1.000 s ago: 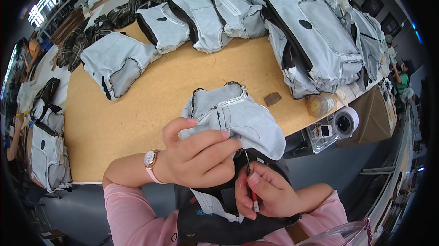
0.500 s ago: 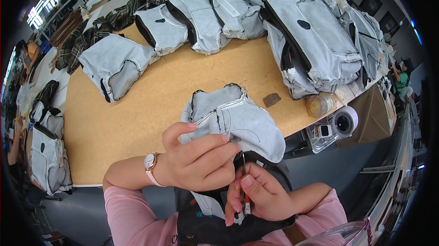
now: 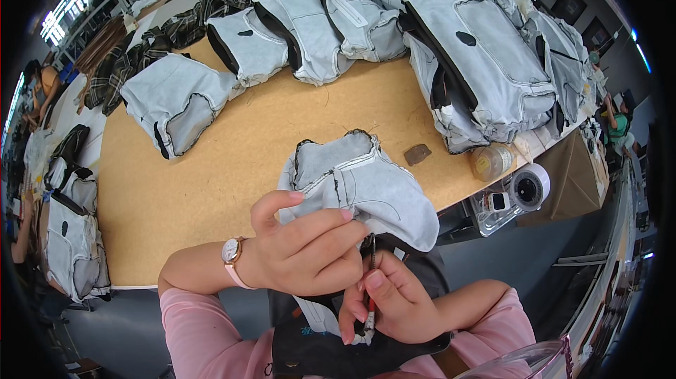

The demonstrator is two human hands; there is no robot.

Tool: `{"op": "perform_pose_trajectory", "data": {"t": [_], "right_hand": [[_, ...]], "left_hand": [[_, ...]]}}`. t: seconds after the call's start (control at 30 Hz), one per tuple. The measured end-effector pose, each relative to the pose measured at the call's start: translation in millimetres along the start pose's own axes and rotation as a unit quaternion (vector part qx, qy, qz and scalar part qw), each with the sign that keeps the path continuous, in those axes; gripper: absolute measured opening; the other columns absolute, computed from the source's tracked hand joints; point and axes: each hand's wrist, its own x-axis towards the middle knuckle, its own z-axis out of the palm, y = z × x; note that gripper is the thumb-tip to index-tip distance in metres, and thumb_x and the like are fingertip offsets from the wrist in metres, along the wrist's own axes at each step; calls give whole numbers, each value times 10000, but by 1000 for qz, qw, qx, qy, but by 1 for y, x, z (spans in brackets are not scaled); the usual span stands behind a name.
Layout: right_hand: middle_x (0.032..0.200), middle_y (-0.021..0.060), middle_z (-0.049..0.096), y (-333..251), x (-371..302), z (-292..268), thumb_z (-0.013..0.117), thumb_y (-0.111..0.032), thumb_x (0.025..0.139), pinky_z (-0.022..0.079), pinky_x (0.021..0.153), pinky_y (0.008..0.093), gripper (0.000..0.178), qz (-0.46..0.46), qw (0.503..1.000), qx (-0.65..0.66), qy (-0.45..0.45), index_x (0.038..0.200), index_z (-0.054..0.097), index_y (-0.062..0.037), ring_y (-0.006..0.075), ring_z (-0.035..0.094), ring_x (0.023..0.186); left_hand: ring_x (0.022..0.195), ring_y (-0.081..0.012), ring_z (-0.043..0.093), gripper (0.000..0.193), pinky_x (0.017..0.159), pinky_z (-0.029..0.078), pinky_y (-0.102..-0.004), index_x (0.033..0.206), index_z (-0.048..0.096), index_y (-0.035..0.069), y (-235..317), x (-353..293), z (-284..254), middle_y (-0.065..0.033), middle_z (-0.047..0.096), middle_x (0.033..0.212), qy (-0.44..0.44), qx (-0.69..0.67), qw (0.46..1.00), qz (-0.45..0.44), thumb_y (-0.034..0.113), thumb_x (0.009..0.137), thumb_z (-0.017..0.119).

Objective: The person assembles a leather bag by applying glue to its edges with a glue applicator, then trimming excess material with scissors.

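Observation:
A light grey sewn bag piece [image 3: 398,199], inside out with dark-edged seams and a loose dark thread, lies over the table's near edge and hangs down in front of me. My left hand [image 3: 306,245] is closed on its near edge, thumb and bent fingers pinching the cloth. Just below, my right hand [image 3: 401,301] is closed around a slim tool [image 3: 371,308] with a red handle and a dark, thin shaft. The shaft points up to the cloth beside my left fingertips. Exactly where its tip touches is hidden by my fingers.
Several similar grey bags [image 3: 310,34] line the far side of the tan table [image 3: 190,217], with a large one [image 3: 486,62] at right. A brown scrap [image 3: 417,154], a jar [image 3: 493,162] and a white round spool-like thing [image 3: 529,187] sit nearby. Other people work far off.
My right hand and the tool have shifted slightly left; the tool's handle now stands a little more tilted. My left hand and the bag piece hold almost still.

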Motion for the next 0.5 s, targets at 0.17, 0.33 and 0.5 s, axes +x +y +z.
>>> {"op": "perform_pose_trajectory", "data": {"t": [0.17, 0.33, 0.5], "right_hand": [[777, 61, 480, 1, 0, 0, 309, -320, 1047, 499, 646, 295, 274, -8, 1000, -9, -3, 1006, 335, -51, 187, 609, 680], [777, 61, 481, 5, 1, 0, 295, -307, 1050, 489, 649, 283, 261, -24, 1000, -16, -3, 1005, 331, -53, 184, 607, 679], [779, 60, 480, 7, 1, 1, 291, -297, 1051, 485, 658, 280, 249, -30, 999, -14, 8, 1006, 330, -55, 182, 609, 687]], "left_hand": [[896, -160, 553, 207, 890, 326, -470, 605, 430, 181, 1, 0, -1, 66, 672, 884, -2, -4, 1000, -5, 100, 620, 620], [899, -160, 554, 208, 890, 324, -469, 607, 433, 182, 2, -1, 0, 65, 672, 889, -3, -5, 1000, -6, 105, 621, 626], [901, -158, 556, 208, 891, 325, -468, 610, 433, 184, 2, -1, -1, 70, 671, 886, -6, -5, 1000, -7, 122, 639, 630]]}}
